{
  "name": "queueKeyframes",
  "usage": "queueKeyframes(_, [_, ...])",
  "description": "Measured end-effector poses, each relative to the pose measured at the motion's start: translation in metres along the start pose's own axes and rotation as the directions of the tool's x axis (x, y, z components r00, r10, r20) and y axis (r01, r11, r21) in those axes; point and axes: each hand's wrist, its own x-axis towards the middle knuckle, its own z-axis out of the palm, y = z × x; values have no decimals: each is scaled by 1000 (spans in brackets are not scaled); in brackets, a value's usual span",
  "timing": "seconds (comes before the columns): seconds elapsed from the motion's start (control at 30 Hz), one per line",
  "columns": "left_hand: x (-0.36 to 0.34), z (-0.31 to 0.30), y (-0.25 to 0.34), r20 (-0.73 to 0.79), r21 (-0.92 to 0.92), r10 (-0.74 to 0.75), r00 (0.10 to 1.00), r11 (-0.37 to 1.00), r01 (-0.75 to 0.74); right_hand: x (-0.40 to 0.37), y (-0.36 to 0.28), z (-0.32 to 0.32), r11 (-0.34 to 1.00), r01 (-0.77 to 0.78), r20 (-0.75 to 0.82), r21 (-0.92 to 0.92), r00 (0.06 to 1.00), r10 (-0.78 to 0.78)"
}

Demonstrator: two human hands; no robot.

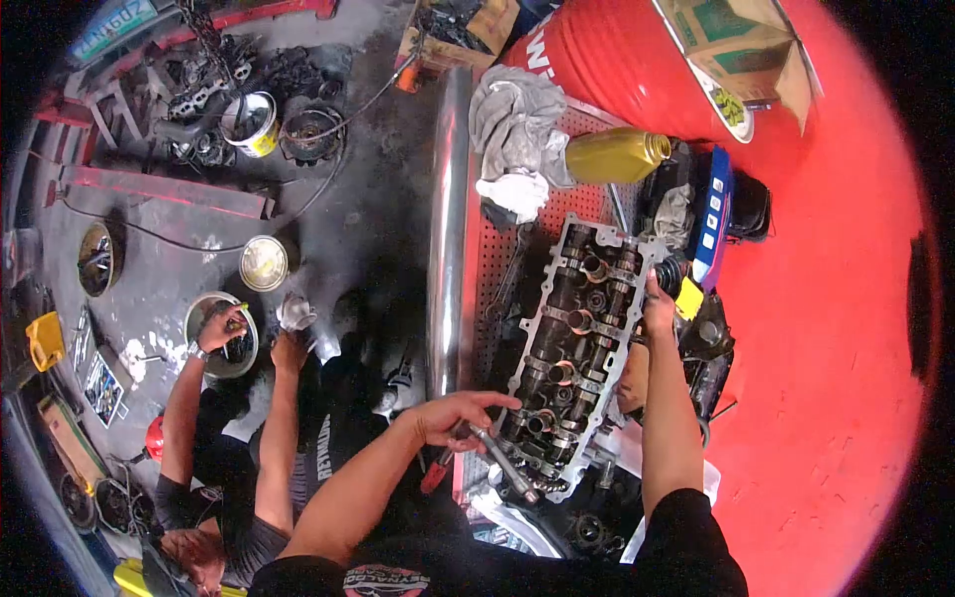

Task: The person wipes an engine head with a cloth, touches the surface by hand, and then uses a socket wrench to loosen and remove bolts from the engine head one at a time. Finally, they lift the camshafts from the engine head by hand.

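Observation:
A cylinder head with its camshafts and valve gear exposed lies on a red perforated bench, slightly slanted. Over its near left corner is my left hand, index finger stretched towards the head and the other fingers closed around a metal ratchet. The tool's far end reaches the lower end of the head, where a chain shows. My right hand grips the head's upper right edge, with some fingers hidden behind it. Just above that hand sits a dark round part.
Grey rags, a yellowish bottle and a blue box stand beyond the head. A red drum is behind them. At left, a crouching co-worker's hands are over a basin; tools lie nearby.

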Motion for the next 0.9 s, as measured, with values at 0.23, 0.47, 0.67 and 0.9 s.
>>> queueKeyframes(0.23, [-16,14,16,129,-7,173,976,985,-173,8,21,2,962,-88,122,258,991,58])
queueKeyframes(0.47, [0,13,108,194,222,175,965,951,-217,-1,10,1,951,-84,146,296,988,42])
queueKeyframes(0.67, [-50,-29,159,-20,292,270,963,922,-253,21,29,-1,996,-55,60,65,997,51])
queueKeyframes(0.9, [13,-29,139,109,335,338,935,873,-355,26,41,-1,918,-156,218,365,973,79])
